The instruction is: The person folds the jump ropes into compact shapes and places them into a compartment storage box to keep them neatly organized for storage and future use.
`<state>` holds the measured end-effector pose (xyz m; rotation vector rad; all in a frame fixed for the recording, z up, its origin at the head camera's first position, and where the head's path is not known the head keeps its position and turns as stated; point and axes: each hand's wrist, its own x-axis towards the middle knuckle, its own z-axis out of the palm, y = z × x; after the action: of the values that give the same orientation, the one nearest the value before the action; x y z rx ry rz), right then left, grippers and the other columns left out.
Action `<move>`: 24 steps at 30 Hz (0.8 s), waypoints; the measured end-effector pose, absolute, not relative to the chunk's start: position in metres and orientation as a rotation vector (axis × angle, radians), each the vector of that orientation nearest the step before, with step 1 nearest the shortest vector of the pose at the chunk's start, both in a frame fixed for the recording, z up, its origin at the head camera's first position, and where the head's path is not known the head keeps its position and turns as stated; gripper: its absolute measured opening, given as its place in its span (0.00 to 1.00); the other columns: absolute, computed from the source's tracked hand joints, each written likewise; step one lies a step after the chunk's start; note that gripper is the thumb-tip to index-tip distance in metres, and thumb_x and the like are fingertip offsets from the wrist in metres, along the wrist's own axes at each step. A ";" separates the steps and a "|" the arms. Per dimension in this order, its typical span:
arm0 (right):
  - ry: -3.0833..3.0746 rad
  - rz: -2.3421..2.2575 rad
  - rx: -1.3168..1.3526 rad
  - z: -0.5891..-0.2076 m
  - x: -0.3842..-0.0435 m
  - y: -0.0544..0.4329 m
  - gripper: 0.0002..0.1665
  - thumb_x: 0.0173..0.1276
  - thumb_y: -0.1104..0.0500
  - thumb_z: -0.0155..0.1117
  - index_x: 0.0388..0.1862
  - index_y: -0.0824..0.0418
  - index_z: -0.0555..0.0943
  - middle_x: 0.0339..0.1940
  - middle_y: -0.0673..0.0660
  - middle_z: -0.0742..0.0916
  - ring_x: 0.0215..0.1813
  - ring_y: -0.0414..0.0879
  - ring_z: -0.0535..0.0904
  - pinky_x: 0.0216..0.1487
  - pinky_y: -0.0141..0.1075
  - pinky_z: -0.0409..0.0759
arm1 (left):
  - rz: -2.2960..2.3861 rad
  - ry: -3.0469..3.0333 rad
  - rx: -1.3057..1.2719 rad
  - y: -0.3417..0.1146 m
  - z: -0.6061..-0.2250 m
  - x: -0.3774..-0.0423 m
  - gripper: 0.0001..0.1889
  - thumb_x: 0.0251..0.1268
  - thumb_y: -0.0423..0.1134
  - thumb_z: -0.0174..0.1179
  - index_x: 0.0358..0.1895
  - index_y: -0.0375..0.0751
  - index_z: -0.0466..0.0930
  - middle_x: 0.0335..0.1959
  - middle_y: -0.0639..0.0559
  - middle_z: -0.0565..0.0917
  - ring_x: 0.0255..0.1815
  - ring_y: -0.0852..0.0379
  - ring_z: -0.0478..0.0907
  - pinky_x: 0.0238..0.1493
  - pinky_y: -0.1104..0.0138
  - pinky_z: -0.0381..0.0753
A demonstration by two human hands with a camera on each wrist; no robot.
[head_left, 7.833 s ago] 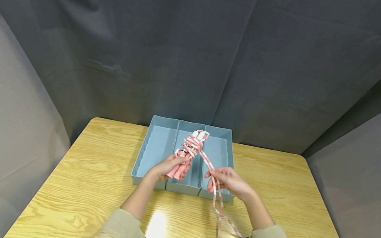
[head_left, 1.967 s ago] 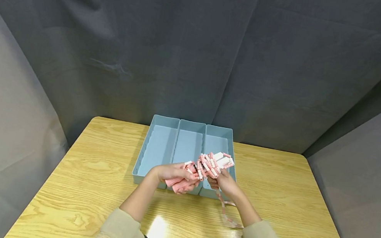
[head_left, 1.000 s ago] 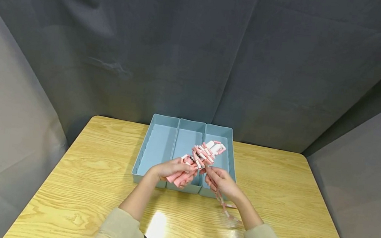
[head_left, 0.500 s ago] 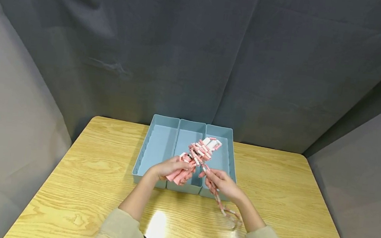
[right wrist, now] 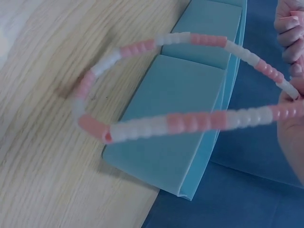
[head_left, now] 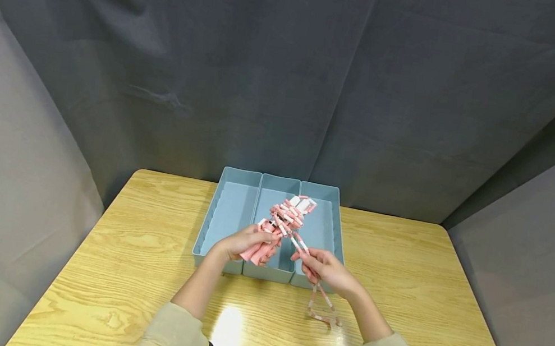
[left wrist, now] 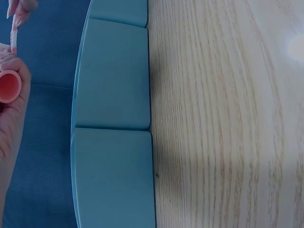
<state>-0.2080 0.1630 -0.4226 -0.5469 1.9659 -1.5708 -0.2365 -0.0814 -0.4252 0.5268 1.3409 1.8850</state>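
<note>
A pink and white beaded jump rope is held over the blue trays, its cord wrapped around its two handles. My left hand grips the pink handle ends; in the left wrist view one hollow pink handle end pokes out of that hand. To the right, my right hand pinches two strands running from the wrapped bundle. Below that hand dangles the remaining loop of cord, seen close up in the right wrist view as a curved beaded loop. The curled fingers partly hide the handles.
Three blue-grey trays stand side by side at the back of the wooden table. Their front walls face me. Dark curtain hangs behind, with pale grey panels at the sides.
Compared with the oldest frame, more cord is wrapped around the handles and the hanging loop is shorter. Over the last second the bundle shifts left and the right hand draws the strands away from it.
</note>
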 end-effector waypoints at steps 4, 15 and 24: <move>2.008 -1.532 -0.527 -0.418 -0.206 0.161 0.19 0.72 0.57 0.48 0.49 0.73 0.72 0.17 0.51 0.69 0.16 0.37 0.61 0.18 0.28 0.62 | 1.905 1.330 0.532 -0.081 -0.426 -0.236 0.10 0.67 0.33 0.38 0.34 0.38 0.71 0.21 0.50 0.74 0.18 0.62 0.71 0.22 0.71 0.75; 2.092 -1.507 -0.495 -0.413 -0.204 0.163 0.19 0.70 0.54 0.50 0.44 0.71 0.74 0.12 0.50 0.69 0.11 0.38 0.59 0.10 0.28 0.56 | 1.904 1.329 0.539 -0.081 -0.436 -0.240 0.10 0.68 0.33 0.38 0.34 0.38 0.71 0.21 0.50 0.74 0.18 0.61 0.71 0.21 0.70 0.75; 2.049 -1.569 -0.458 -0.411 -0.205 0.172 0.22 0.73 0.53 0.44 0.45 0.73 0.74 0.16 0.51 0.72 0.14 0.37 0.66 0.13 0.32 0.71 | 1.938 1.333 0.451 -0.083 -0.452 -0.247 0.09 0.68 0.37 0.42 0.35 0.35 0.68 0.21 0.50 0.74 0.17 0.61 0.70 0.20 0.70 0.74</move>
<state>-0.2048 0.1723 -0.4111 -0.4582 2.0487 -1.5691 -0.2468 -0.0832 -0.4521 0.4514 1.3334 1.9380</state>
